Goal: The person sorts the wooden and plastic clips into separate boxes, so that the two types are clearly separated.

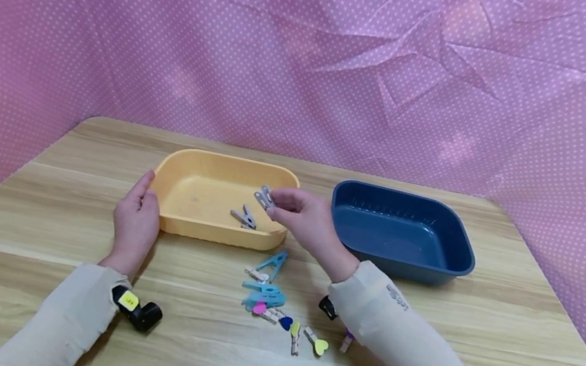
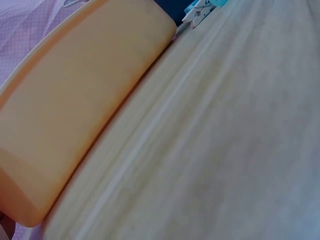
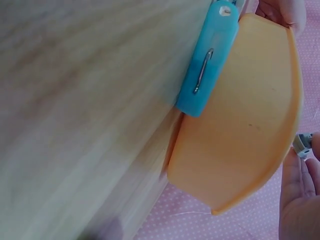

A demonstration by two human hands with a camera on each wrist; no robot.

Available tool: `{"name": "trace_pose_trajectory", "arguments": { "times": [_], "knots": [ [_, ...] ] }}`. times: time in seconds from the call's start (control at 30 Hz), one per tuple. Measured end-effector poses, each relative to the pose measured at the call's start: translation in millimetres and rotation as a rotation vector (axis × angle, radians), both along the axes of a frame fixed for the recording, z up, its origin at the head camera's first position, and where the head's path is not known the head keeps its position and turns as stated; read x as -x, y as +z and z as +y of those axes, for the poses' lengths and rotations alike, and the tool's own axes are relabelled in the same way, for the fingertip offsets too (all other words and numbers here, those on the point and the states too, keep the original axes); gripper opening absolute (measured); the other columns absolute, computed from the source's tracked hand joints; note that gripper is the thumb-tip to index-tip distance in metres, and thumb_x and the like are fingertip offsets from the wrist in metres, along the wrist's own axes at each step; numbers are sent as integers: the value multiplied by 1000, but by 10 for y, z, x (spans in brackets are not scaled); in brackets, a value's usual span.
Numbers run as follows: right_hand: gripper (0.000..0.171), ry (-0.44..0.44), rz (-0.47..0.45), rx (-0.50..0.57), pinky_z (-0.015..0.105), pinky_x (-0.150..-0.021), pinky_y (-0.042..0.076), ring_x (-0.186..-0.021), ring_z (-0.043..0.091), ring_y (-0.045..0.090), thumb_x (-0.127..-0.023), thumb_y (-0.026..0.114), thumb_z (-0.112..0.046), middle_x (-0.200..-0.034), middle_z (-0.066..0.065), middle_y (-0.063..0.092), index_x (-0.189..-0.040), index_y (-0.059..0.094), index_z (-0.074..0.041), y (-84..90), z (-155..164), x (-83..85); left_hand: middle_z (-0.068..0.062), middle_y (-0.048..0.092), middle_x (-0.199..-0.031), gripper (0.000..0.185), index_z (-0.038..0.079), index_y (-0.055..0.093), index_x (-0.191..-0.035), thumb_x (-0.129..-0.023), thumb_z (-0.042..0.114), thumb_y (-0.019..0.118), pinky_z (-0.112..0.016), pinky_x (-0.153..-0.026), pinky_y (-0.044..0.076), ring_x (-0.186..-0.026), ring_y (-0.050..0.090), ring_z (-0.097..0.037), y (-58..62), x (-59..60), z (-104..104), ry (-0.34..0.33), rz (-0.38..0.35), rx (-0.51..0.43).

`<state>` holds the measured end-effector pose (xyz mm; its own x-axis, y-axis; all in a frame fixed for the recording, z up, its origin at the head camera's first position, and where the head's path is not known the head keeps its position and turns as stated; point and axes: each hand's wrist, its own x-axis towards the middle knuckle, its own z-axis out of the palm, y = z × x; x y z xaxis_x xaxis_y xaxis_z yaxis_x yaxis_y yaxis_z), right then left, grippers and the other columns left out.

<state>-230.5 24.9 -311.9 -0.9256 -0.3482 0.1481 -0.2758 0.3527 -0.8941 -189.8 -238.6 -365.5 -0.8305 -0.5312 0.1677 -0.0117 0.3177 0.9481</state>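
1. The right hand [image 1: 306, 217] hovers over the shallow yellow plastic tray [image 1: 185, 226], pinching a small grey clothes peg [image 1: 264, 197] in its fingertips.
2. The left hand [image 1: 136, 219], fingers straight, rests against the tray's left wall.
3. A second grey peg [image 1: 244, 217] lies inside the tray.

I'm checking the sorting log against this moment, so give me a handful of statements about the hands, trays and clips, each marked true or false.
1. The right hand pinches a grey clip above the yellow tray. True.
2. The blue tray holds several clips. False: nothing shows inside it.
3. The left hand rests against the yellow tray's left end. True.
4. The yellow tray has nothing in it. False: a second grey clip lies on its floor.
5. More clips lie on the table in front of the trays. True.
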Motion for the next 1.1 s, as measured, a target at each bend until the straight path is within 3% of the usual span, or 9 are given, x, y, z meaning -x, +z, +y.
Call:
{"name": "trace_pose_trajectory", "arguments": {
  "times": [0.37, 1.1],
  "knots": [
    [27, -45, 9, -15, 27, -78, 54, -92, 16, 63, -84, 68, -17, -104, 5, 68, -110, 66, -8, -26, -17, 28, 4, 35, -145, 43, 18, 38, -141, -99, 19, 31, -27, -108, 30, -133, 32, -10, 16, 21, -6, -10, -23, -13],
    [24, -54, 6, -1, 27, -79, 53, -91, 14, 63, -84, 68, -19, -102, 3, 69, -106, 68, -10, -19, 105, -1, 4, 35, -145, 44, 16, 38, -141, -98, 18, 30, -27, -108, 30, -133, 31, -10, 17, 7, -6, -12, -9, -1]
  ]
}}
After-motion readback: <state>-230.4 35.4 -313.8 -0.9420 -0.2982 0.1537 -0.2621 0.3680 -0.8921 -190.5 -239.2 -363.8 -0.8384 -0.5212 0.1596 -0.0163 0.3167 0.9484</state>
